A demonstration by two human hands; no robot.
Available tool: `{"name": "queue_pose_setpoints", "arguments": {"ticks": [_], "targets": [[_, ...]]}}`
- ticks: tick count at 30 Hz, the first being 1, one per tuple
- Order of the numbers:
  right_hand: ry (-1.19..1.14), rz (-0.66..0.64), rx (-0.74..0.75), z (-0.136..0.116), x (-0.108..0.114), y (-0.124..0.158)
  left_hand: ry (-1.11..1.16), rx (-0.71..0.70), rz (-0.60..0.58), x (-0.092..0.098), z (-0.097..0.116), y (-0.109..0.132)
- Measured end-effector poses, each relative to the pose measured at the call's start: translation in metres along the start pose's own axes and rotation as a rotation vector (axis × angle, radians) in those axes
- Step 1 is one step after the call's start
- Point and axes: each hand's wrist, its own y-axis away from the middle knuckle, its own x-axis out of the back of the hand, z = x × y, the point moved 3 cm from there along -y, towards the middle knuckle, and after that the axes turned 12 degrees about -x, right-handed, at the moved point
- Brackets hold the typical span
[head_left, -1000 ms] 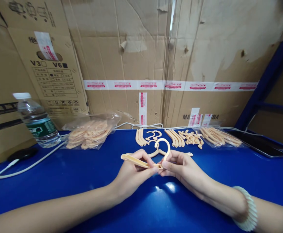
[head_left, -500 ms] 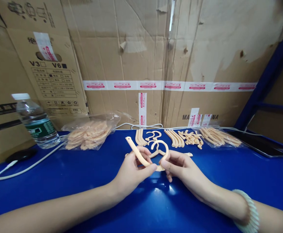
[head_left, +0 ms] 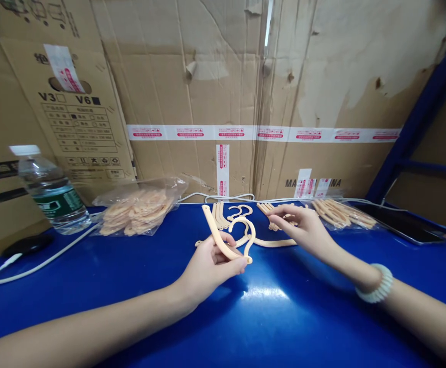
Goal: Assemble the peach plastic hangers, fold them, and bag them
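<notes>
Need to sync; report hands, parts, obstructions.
Left hand holding curved strip, hook at its lower end. Right hand by loose strips, contact unclear, partly hiding them.

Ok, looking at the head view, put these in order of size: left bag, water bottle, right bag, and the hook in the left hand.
Largest: left bag and water bottle, too alike to rank
Right bag
Hook in the left hand, smallest even though nearer the camera

The table (head_left: 268,322) is shining smooth and glossy, reflecting a bright glare. The hook (head_left: 253,231) and arm piece (head_left: 215,232) are looking like smooth plastic with a soft sheen. The bulky bag (head_left: 142,207) is gleaming as crinkled clear film, the bottle (head_left: 60,202) as clear plastic. The cardboard (head_left: 192,97) is appearing matt, creased and torn beneath smooth tape (head_left: 209,133).
</notes>
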Motion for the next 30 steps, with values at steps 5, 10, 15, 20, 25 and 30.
{"name": "queue_pose_setpoints", "arguments": {"ticks": [5, 10, 15, 20, 25, 30], "targets": [[0.441, -0.09, 0.213, 0.036, 0.009, -0.025, -0.017, -0.007, 0.012, 0.0, 0.0, 0.0], [0.387, -0.126, 0.17, 0.046, -0.001, -0.028, -0.027, -0.023, 0.018, 0.0, 0.001, 0.0], [0.169, -0.1, 0.089, 0.04, -0.001, -0.027, -0.012, -0.039, 0.023, 0.0, 0.0, 0.0], [-0.178, -0.05, -0.086, 0.025, 0.001, -0.013, 0.003, -0.057, 0.027, 0.002, 0.0, 0.0], [-0.743, -0.047, -0.313, -0.003, -0.007, 0.012, 0.032, -0.05, 0.04, 0.002, 0.0, -0.001], [-0.83, -0.02, -0.393, -0.015, -0.021, 0.029, 0.059, -0.04, 0.037, 0.002, -0.001, -0.001]]}}
